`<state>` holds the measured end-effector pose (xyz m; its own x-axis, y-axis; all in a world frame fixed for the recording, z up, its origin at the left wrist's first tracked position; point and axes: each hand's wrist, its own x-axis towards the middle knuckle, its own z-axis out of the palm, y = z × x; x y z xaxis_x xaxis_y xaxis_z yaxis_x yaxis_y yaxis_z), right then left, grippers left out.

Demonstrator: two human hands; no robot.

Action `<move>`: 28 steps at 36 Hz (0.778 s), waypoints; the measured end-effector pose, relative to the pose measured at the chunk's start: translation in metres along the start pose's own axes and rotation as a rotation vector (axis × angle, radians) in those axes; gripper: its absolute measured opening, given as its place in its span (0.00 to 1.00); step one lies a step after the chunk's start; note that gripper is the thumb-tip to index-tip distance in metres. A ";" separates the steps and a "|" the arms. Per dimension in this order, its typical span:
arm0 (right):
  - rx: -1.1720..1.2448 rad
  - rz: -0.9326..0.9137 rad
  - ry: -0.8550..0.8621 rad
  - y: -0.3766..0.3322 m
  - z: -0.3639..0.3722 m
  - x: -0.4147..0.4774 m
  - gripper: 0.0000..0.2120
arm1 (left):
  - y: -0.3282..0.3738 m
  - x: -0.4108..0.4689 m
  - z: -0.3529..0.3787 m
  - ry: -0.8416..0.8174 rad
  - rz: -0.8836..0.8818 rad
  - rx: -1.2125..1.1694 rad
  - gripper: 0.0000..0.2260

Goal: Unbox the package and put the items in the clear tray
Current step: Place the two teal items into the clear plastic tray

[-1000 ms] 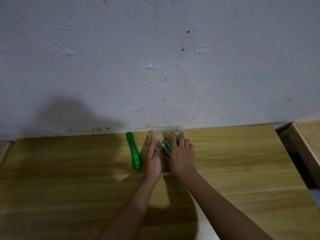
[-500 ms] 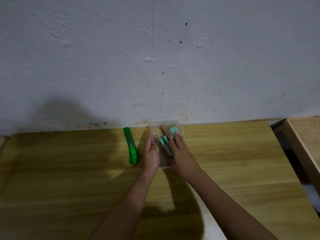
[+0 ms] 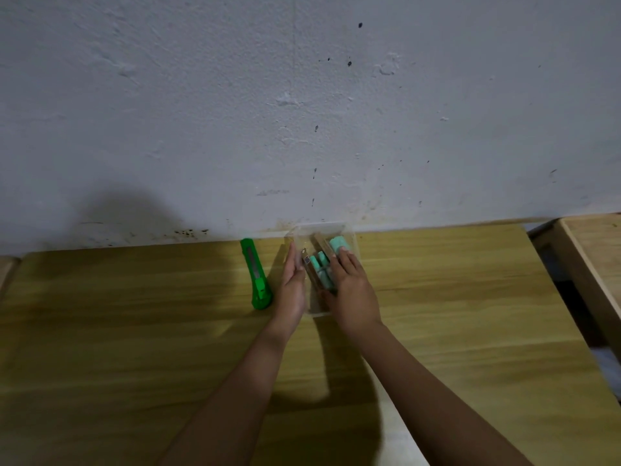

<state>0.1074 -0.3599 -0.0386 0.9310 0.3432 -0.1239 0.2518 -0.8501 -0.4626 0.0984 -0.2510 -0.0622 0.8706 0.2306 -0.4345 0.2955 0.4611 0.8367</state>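
A clear tray [image 3: 321, 229] stands on the wooden table [image 3: 134, 331] against the wall. Inside it lie several mint-green items [image 3: 322, 271] and a mint-green roll [image 3: 337, 244] at the back right. My left hand [image 3: 293, 286] lies flat against the tray's left wall, fingers straight. Over the tray's right half rests my right hand [image 3: 351, 292], its fingers spread on the items and fingertips touching the roll. It grips nothing that I can see. No package is in view.
A green utility knife [image 3: 256, 274] lies on the table just left of my left hand, pointing toward the wall. A second wooden piece [image 3: 591, 264] stands at the right beyond a gap. The white wall [image 3: 302, 112] closes the back.
My right hand has slid back toward me and flattened over the items, uncovering the mint-green roll. The left hand has stayed against the tray's side.
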 end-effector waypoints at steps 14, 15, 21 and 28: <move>0.034 -0.124 -0.259 0.018 -0.018 0.007 0.39 | 0.001 0.001 -0.003 0.000 -0.008 0.019 0.25; 0.031 -0.123 -0.252 0.018 -0.018 0.008 0.38 | 0.001 0.002 -0.004 -0.001 -0.007 0.017 0.25; -0.012 -0.119 -0.196 0.018 -0.011 0.005 0.37 | -0.001 0.004 -0.004 -0.005 -0.015 0.006 0.24; -0.054 -0.075 -0.161 0.011 -0.002 0.002 0.37 | 0.000 0.002 -0.002 0.004 -0.026 -0.028 0.24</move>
<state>0.1127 -0.3694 -0.0417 0.8558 0.4625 -0.2318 0.3371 -0.8384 -0.4283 0.0991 -0.2492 -0.0639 0.8611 0.2219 -0.4574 0.3066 0.4910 0.8154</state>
